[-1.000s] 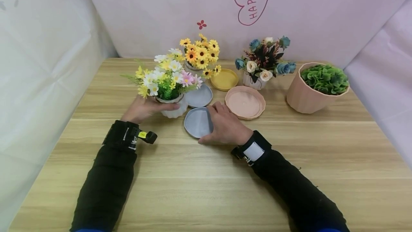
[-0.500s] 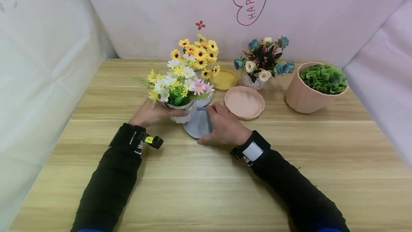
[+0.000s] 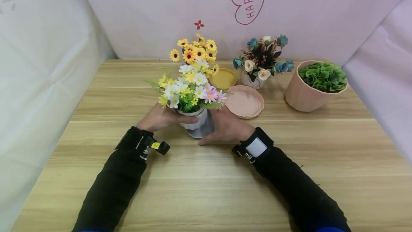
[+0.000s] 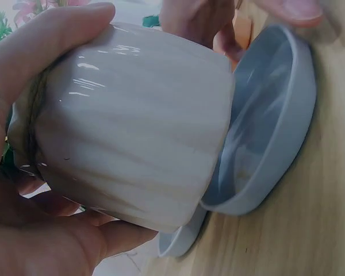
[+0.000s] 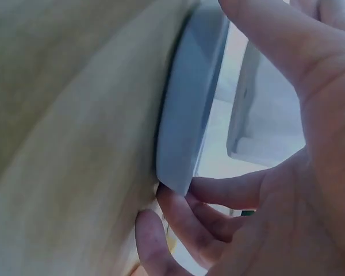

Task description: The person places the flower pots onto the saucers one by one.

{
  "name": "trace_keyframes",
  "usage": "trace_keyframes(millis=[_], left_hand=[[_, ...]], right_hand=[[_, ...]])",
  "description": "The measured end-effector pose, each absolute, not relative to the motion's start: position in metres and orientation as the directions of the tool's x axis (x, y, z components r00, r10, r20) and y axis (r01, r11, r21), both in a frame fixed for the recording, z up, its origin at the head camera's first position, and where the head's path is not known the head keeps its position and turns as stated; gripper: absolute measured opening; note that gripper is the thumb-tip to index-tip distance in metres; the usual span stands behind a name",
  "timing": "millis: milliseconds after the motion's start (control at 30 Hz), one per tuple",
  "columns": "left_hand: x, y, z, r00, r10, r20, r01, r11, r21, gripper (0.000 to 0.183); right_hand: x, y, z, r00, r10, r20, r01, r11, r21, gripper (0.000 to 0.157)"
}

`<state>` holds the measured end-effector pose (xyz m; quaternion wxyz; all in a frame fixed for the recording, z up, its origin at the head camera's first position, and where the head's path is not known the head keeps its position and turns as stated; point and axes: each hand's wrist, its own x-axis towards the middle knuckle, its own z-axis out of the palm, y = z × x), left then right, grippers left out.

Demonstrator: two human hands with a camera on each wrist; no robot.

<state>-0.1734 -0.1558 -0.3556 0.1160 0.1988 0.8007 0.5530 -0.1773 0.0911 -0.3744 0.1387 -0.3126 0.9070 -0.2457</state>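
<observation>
My left hand (image 3: 165, 117) grips a white ceramic flower pot (image 4: 144, 121), thumb on its near side and fingers beneath. White, yellow and pink artificial flowers (image 3: 193, 88) fill the pot. In the left wrist view it hangs tilted over a shallow grey saucer (image 4: 302, 109) lying on the table. My right hand (image 3: 228, 126) holds that saucer's right side; in the right wrist view its fingertips (image 5: 187, 213) meet the saucer's wall. Seen from the head, pot and hand cover most of the saucer. A second grey saucer (image 4: 187, 236) shows partly behind the pot in the left wrist view.
A pink saucer (image 3: 244, 102) and a yellow saucer (image 3: 223, 78) lie just beyond my right hand. Yellow daisies (image 3: 196, 51) stand behind the held pot. Farther right are a pot of blue and cream roses (image 3: 262, 60) and a pink pot (image 3: 300, 94) with green leaves.
The left hand has carried the flower pot rightward and slightly nearer, from beside the grey saucer to over it. The right hand has stayed at the saucer's edge.
</observation>
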Motion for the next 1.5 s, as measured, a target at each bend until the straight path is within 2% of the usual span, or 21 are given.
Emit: trace_keyframes(millis=[200, 433, 733, 900, 1333, 1500], left_hand=[[-0.17, -0.15, -0.357, -0.887, 0.461, 0.023, 0.186, 0.311, 0.932, 0.098], [-0.169, -0.142, -0.362, -0.879, 0.475, 0.046, 0.202, 0.283, 0.938, 0.092], [-0.168, -0.134, -0.367, -0.874, 0.479, 0.081, 0.268, 0.336, 0.903, 0.104], [-0.169, -0.132, -0.371, -0.871, 0.477, 0.115, 0.285, 0.301, 0.91, 0.106], [-0.17, -0.133, -0.375, -0.868, 0.484, 0.111, 0.266, 0.265, 0.927, 0.101], [-0.169, -0.132, -0.375, -0.866, 0.487, 0.111, 0.263, 0.257, 0.93, 0.102]], right_hand=[[-0.184, 0.097, -0.373, -0.717, -0.694, -0.067, -0.495, 0.574, -0.652, 0.134], [-0.189, 0.102, -0.371, -0.684, -0.723, -0.095, -0.478, 0.543, -0.691, 0.132], [-0.186, 0.104, -0.367, -0.679, -0.732, -0.052, -0.509, 0.521, -0.685, 0.127], [-0.186, 0.103, -0.367, -0.68, -0.732, -0.042, -0.522, 0.523, -0.674, 0.127], [-0.185, 0.102, -0.368, -0.694, -0.719, -0.037, -0.512, 0.529, -0.677, 0.129], [-0.185, 0.102, -0.369, -0.69, -0.722, -0.061, -0.486, 0.523, -0.7, 0.124]])
